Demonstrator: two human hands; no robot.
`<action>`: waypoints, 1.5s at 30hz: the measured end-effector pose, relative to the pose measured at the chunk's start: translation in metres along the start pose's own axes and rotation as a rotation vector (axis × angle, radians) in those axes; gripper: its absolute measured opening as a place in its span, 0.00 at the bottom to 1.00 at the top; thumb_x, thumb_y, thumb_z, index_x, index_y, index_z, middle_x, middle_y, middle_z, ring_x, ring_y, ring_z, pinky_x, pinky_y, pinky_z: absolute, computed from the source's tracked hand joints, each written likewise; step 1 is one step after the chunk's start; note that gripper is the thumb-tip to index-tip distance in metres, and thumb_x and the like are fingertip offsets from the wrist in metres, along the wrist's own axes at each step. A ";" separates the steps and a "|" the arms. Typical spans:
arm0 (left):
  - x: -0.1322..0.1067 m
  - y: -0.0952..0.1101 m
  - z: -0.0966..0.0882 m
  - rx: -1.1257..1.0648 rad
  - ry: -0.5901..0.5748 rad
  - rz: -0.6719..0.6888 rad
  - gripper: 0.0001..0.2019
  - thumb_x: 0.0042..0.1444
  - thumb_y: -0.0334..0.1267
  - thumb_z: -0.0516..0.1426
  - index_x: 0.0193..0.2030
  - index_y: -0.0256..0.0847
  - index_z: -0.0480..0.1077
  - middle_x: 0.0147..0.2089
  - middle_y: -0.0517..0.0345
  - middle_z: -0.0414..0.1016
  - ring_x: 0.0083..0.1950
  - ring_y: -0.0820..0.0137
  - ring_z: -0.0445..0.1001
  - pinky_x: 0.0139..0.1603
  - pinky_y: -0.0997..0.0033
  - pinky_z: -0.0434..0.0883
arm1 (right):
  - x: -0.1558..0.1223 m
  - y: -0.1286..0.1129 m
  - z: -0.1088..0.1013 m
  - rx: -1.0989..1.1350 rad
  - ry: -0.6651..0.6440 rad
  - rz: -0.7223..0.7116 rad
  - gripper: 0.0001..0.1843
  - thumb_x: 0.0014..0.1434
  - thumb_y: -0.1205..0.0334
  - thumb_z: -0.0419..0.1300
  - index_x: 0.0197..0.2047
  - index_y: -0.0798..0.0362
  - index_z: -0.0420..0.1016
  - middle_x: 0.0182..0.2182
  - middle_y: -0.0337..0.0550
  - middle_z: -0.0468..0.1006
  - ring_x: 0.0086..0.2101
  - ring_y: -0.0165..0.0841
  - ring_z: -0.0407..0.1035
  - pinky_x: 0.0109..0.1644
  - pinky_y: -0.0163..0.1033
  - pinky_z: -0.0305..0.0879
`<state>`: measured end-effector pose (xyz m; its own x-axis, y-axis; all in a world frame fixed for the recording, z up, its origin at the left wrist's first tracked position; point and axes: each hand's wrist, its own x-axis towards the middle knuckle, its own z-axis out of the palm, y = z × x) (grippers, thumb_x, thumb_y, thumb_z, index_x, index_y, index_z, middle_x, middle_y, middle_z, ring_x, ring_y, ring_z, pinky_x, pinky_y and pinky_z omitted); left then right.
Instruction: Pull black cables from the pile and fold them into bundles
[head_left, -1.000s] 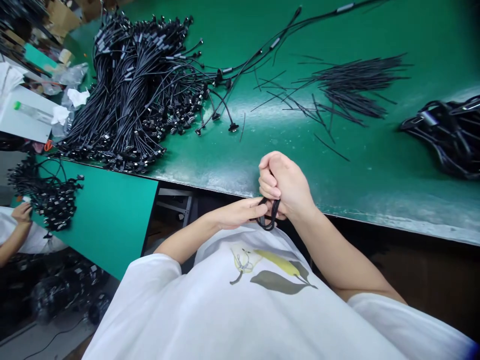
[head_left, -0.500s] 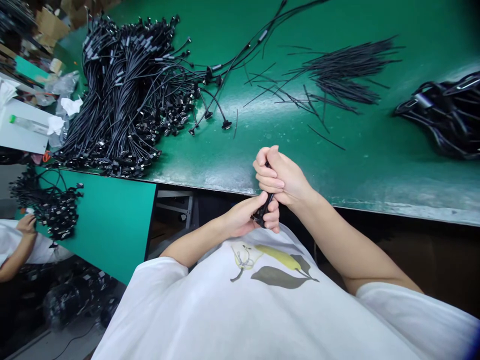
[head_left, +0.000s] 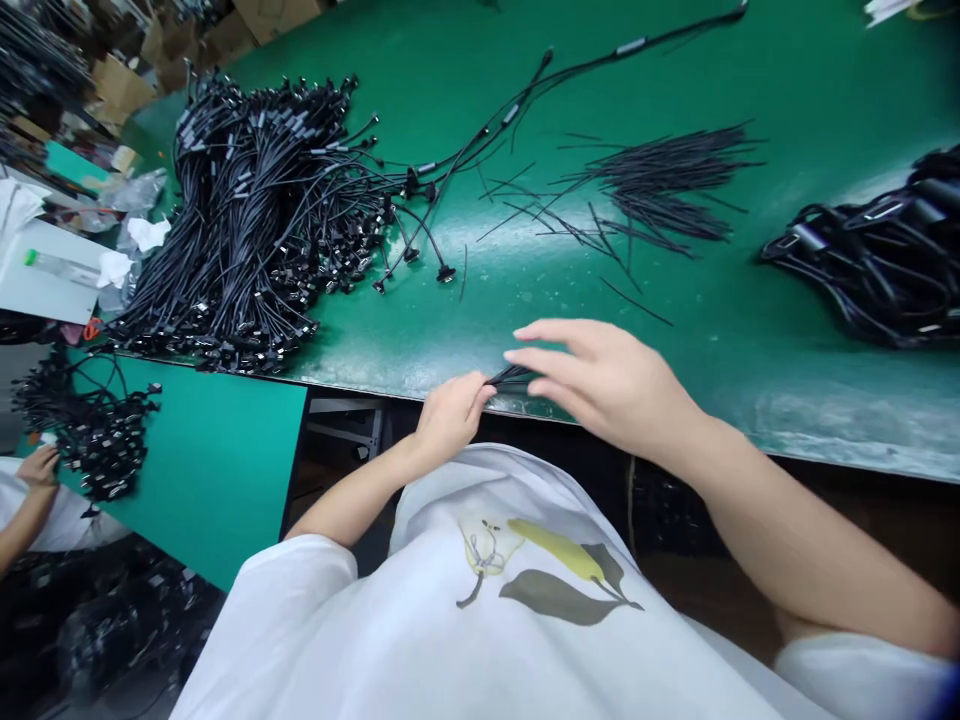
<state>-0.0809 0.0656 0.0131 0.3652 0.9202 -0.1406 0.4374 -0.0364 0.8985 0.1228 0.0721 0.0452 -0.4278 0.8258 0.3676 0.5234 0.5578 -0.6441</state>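
A green anti-static mat [head_left: 825, 90] covered the workbench, and a large heap of black cables with connectors [head_left: 255, 230] lay on its left part. To the right of the heap lay a spray of short black wires [head_left: 660, 180], and at the far right a tangled bundle of thicker black cables [head_left: 862, 270]. Lower left, a teal mat [head_left: 202, 470] held more connector cables [head_left: 90, 430], with a co-worker's hand [head_left: 39, 466] beside them. Crumpled plastic bags [head_left: 142, 190] and cardboard boxes [head_left: 112, 90] sat beyond.
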 end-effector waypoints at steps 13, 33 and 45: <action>0.005 -0.001 -0.009 -0.048 -0.546 -0.131 0.18 0.65 0.49 0.47 0.32 0.39 0.65 0.29 0.62 0.66 0.32 0.74 0.64 0.36 0.73 0.63 | -0.030 0.006 0.030 -0.472 -0.454 -0.152 0.14 0.67 0.68 0.46 0.34 0.56 0.70 0.27 0.45 0.71 0.26 0.32 0.61 0.28 0.38 0.42; 0.015 0.015 0.017 -0.954 -0.098 -0.354 0.20 0.51 0.53 0.63 0.30 0.34 0.68 0.20 0.69 0.52 0.21 0.82 0.49 0.25 0.78 0.51 | -0.045 0.075 -0.025 -0.085 0.037 0.700 0.06 0.55 0.58 0.56 0.29 0.51 0.67 0.30 0.43 0.71 0.27 0.31 0.61 0.32 0.39 0.56; 0.012 0.016 0.011 -0.908 -0.394 -0.308 0.21 0.53 0.54 0.62 0.33 0.33 0.71 0.22 0.67 0.56 0.23 0.81 0.54 0.26 0.77 0.53 | -0.016 0.036 -0.013 0.691 -0.086 0.482 0.27 0.63 0.38 0.49 0.52 0.49 0.71 0.44 0.48 0.77 0.43 0.40 0.71 0.51 0.47 0.67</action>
<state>-0.0607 0.0715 0.0218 0.6571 0.6409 -0.3967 -0.1668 0.6369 0.7527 0.1578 0.0804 0.0246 -0.3425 0.9355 -0.0872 0.1069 -0.0534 -0.9928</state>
